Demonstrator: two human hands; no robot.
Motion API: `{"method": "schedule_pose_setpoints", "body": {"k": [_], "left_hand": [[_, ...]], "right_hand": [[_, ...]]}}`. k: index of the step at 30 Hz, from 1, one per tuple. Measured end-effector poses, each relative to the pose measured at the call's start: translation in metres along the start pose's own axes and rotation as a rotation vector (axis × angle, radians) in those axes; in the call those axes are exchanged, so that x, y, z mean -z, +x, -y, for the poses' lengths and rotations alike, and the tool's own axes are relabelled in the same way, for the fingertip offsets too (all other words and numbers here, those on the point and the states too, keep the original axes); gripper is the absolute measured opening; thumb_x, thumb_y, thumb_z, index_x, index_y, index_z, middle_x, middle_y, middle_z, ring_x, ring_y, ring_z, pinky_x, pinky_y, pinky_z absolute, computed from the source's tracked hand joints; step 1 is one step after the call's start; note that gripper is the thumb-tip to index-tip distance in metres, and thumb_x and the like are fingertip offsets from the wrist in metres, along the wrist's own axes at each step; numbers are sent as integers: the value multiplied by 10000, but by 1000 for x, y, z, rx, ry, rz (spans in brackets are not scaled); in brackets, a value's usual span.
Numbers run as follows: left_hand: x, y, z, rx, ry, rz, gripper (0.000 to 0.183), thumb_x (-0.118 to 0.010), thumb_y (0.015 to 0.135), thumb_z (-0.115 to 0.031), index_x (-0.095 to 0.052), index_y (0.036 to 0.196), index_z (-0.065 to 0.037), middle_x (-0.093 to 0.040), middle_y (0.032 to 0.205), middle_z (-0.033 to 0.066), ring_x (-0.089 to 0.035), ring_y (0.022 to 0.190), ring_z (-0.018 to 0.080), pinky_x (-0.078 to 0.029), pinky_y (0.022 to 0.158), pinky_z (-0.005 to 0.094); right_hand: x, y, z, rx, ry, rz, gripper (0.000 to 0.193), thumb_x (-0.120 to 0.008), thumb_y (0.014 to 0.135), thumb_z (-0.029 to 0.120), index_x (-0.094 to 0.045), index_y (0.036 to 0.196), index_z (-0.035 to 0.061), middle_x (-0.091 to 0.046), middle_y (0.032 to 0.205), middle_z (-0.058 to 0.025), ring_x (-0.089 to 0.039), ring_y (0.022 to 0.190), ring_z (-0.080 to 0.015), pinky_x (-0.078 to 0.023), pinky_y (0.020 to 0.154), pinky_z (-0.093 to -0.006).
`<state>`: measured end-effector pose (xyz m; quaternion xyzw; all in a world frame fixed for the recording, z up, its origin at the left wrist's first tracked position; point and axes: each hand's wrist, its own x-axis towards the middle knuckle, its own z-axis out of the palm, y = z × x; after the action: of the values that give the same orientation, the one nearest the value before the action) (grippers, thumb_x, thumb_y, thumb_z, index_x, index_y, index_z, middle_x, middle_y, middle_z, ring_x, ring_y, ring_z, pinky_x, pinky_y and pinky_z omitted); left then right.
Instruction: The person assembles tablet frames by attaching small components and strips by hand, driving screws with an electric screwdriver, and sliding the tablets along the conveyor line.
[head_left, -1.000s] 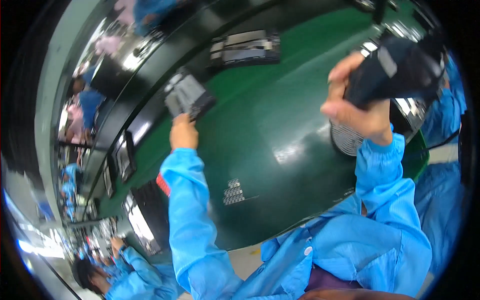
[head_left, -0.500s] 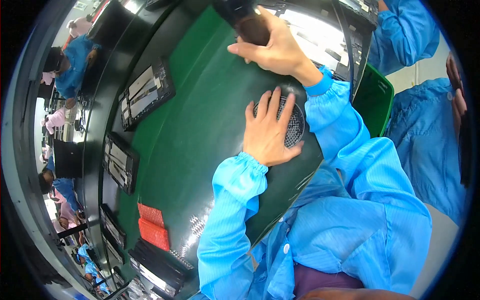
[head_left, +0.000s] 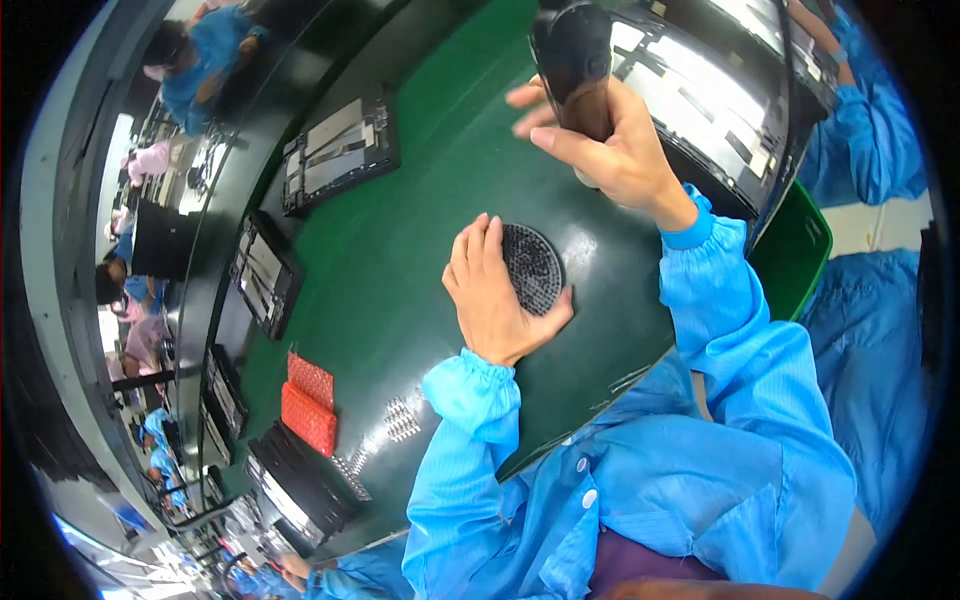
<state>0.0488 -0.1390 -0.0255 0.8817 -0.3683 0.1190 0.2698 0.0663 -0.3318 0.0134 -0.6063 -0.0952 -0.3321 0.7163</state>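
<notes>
On the green mat (head_left: 400, 250), my left hand (head_left: 492, 290) grips a round, shallow dish (head_left: 535, 270) with a dark, speckled inside. My fingers lie over its left side, and the thumb rests by its near right edge. Farther off and to the right, my right hand (head_left: 615, 150) is raised, wrapped round a dark cylindrical tool (head_left: 580, 70) with a brownish lower part. Some of its fingertips are smeared by motion. The tool's lower end is mostly hidden behind the hand. A flat device panel (head_left: 700, 90) with a shiny white face lies just beyond this hand.
Several open flat devices (head_left: 340, 145) line the left side. Near left are red bubble-wrap pouches (head_left: 308, 418), small shiny parts (head_left: 402, 418) and a stack of dark panels (head_left: 295, 485). A green bin (head_left: 795, 250) stands at right, beside a person in blue (head_left: 870, 150).
My left hand has closed more round the dish and shifted it left on the mat. My right hand still holds the tool, its fingers now more spread. The view has turned.
</notes>
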Motion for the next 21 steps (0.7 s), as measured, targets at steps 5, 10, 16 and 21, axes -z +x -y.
{"method": "schedule_pose_setpoints", "body": {"k": [5,10,16,21], "left_hand": [[-11,25,13,25,106,-187,907,-746,519,-367,-374,1258,3,-390,1290,208,-356,1205,371,-282,957,464],[-18,43,16,6,102,-240,887,-750,523,-322,-372,1254,9,-398,1281,219,-360,1203,385,-280,984,458],[-23,65,23,-1,105,-257,862,-756,537,-323,-380,1241,4,-389,1286,212,-352,1204,379,-280,967,466],[-25,70,27,-12,125,-271,868,-761,538,-310,-377,1243,19,-400,1276,213,-358,1203,371,-277,986,458]], "right_hand": [[7,9,13,-144,-183,171,373,-685,758,64,-533,1092,-4,-590,768,-19,-557,579,-89,-459,514,-220],[15,15,10,-114,-223,141,450,-728,724,74,-533,1123,2,-582,799,-8,-522,716,-64,-439,634,-212],[20,18,3,-24,-393,106,446,-727,716,47,-535,1115,-10,-592,781,-18,-512,714,-62,-447,662,-220],[19,19,-3,98,-180,-56,405,-703,740,20,-521,1100,-2,-611,845,-29,-587,766,-108,-494,722,-248]]}}
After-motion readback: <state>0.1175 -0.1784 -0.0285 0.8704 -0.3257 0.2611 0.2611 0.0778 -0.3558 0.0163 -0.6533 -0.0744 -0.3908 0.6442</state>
